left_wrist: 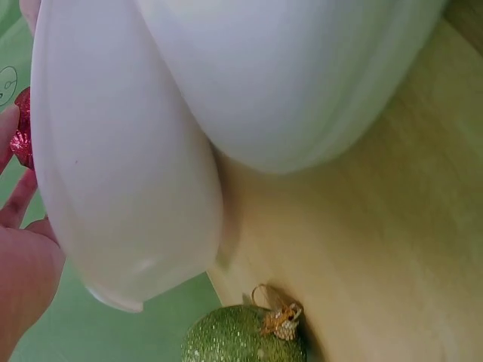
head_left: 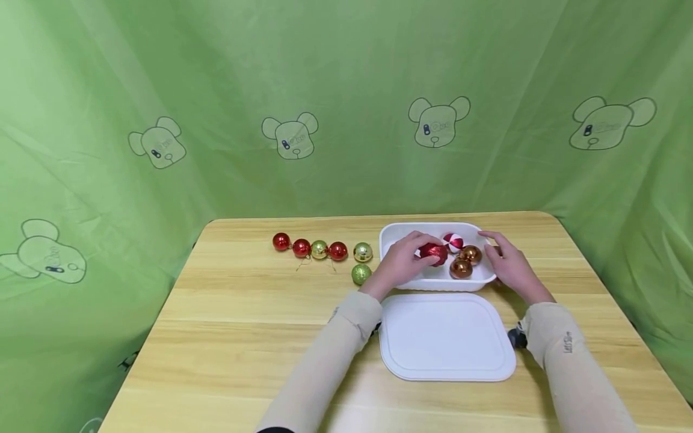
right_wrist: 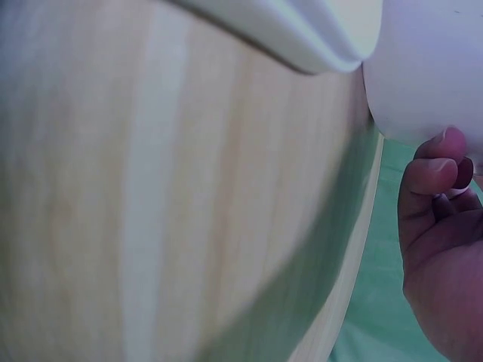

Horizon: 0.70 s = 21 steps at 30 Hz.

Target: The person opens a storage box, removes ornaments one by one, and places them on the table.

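A white plastic container (head_left: 397,282) stands on the table, with several Christmas balls inside. My left hand (head_left: 403,260) reaches over its left side and grips a red glittery Christmas ball (head_left: 435,254) inside it; that red ball (left_wrist: 23,128) also shows past the container's rim in the left wrist view. To its right lie a red-and-white ball (head_left: 453,242) and two copper-coloured balls (head_left: 461,268). My right hand (head_left: 511,264) holds the container's right edge; in the right wrist view its curled fingers (right_wrist: 432,175) touch the outer wall.
A white lid (head_left: 446,337) lies flat in front of the container. Left of the container are a gold ball (head_left: 363,252) and a green glittery ball (head_left: 361,274). Further left runs a row of red balls (head_left: 281,242) with another gold ball (head_left: 319,249). A green curtain (head_left: 346,180) hangs behind.
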Motion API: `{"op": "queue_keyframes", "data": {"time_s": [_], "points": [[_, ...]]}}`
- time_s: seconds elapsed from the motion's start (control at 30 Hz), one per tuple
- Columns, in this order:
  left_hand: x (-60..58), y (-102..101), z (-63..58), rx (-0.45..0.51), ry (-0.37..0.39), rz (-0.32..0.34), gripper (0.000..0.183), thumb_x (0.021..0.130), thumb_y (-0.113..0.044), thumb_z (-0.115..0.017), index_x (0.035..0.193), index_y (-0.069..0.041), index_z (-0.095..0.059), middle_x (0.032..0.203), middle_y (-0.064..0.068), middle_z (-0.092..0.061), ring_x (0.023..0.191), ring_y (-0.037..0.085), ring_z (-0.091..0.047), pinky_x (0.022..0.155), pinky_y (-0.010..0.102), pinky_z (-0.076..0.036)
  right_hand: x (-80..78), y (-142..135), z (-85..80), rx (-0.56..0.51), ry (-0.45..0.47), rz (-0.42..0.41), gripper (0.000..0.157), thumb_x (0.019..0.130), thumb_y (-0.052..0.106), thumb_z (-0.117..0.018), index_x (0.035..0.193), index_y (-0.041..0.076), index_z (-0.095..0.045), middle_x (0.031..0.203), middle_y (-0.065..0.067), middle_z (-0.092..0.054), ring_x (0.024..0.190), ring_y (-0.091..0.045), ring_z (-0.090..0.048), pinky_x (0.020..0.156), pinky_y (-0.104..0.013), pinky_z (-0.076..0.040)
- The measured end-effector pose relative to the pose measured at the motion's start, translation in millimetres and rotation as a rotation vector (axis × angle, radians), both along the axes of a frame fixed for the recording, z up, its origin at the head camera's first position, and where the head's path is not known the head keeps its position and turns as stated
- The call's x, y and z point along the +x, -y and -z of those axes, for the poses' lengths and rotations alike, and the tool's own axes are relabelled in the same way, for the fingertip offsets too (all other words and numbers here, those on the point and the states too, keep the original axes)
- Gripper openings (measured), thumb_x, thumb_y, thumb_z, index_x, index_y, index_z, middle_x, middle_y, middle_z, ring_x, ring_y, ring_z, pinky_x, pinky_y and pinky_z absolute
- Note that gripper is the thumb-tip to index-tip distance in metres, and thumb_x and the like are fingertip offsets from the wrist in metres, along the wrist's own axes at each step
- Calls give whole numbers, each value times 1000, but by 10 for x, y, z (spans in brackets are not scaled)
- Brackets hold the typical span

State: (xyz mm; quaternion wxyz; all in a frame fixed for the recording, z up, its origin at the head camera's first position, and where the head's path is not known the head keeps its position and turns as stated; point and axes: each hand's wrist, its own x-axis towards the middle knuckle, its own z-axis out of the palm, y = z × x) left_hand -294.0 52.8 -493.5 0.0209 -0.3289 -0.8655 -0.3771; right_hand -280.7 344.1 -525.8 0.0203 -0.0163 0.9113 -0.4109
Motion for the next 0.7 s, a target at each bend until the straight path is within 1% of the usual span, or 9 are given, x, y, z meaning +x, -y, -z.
{"op": "queue_keyframes", "data": {"time_s": [0.1, 0.2, 0.37, 0.47, 0.7], "points": [[11, 43, -28, 7, 12, -4, 34, 101, -32, -68, 134, -26, -65, 134, -4, -64, 123, 12, -62, 108, 23, -49, 3, 1, -7, -1, -2, 0, 55, 113, 40, -32, 164, 19, -27, 119, -35, -58, 50, -22, -55, 42, -38, -51], [30, 103, -64, 24, 27, -3, 33, 101, -30, -69, 134, -25, -66, 134, -3, -63, 123, 12, -62, 106, 23, -51, 3, 8, -14, 1, -3, 1, 55, 113, 40, -32, 164, 19, -28, 119, -35, -58, 50, -22, -55, 43, -38, -51], [60, 248, -114, 58, 60, -1, 34, 100, -27, -69, 133, -22, -66, 135, 0, -63, 121, 13, -62, 95, 15, -54, 2, 22, -24, -5, 4, 1, 55, 113, 39, -32, 163, 18, -29, 123, -36, -57, 50, -22, -55, 43, -38, -52], [64, 352, -133, 78, 67, -4, 34, 100, -25, -70, 134, -20, -66, 135, 1, -63, 121, 14, -62, 93, 12, -53, 3, 23, -30, -5, 10, -1, 55, 113, 39, -32, 163, 18, -28, 124, -37, -56, 51, -22, -55, 43, -38, -52], [45, 565, -173, 146, 99, -10, 35, 100, -24, -70, 133, -18, -66, 135, 3, -65, 116, 15, -64, 88, 14, -56, 1, 0, -25, -3, 17, -8, 57, 113, 42, -30, 165, 19, -25, 129, -38, -54, 52, -23, -56, 44, -38, -52]]}}
